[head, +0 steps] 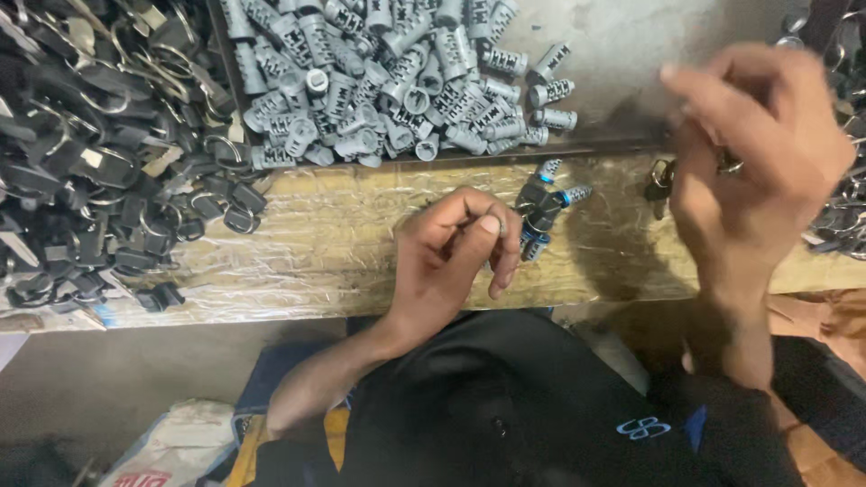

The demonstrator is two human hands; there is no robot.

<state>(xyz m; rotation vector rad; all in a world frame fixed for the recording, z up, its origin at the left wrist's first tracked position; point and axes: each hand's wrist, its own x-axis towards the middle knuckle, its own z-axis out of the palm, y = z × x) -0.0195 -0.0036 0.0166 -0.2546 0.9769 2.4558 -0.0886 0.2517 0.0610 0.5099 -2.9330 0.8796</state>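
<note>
My left hand rests over the plastic-covered wooden bench, fingers curled, pinching a small grey lock cylinder between thumb and forefinger. Just right of its fingertips lie a few dark cylinders with blue rings. My right hand is raised above the bench's right side and blurred. Its fingers are closed around a dark key with a metal ring that hangs out at the palm's left edge.
A tray at the back holds several grey lock cylinders. A big heap of black keys with metal rings covers the left of the bench. More metal parts lie at the right edge. A white bag lies on the floor.
</note>
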